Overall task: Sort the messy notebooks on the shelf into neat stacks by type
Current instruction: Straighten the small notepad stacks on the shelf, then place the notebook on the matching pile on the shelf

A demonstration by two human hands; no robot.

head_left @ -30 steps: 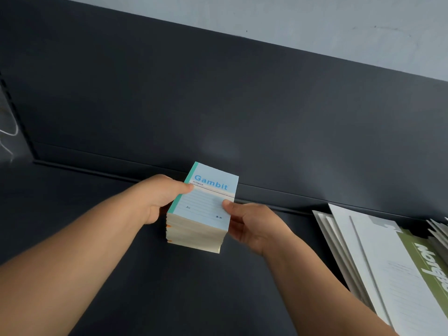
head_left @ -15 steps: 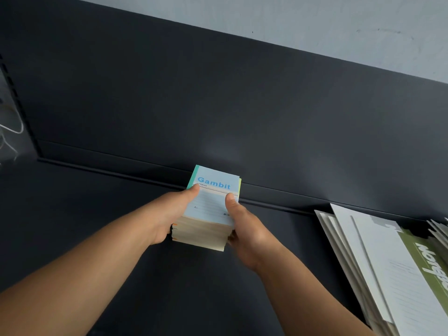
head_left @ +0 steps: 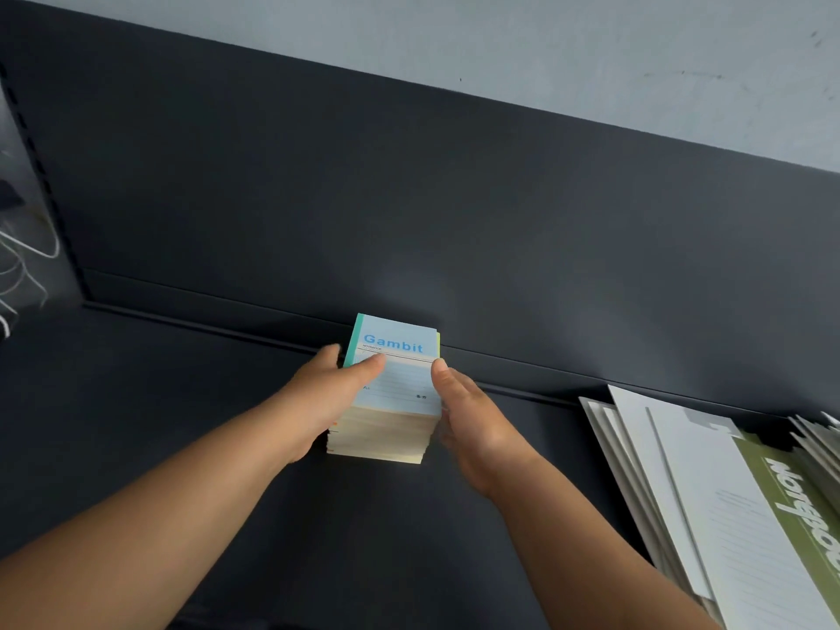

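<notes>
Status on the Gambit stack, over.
Left hand grips Gambit stack at left side, thumb on cover. Right hand against its right side, fingers hidden. Larger notebooks lie apart, right; nothing in the way.

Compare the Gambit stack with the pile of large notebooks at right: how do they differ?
The Gambit stack is small and squared up; the large-notebook pile is bigger and fanned out. The Gambit stack's top cover is light blue; the pile shows white and olive-green covers. The left hand and right hand hold the Gambit stack; the pile lies untouched. Both rest on the dark shelf.
</notes>
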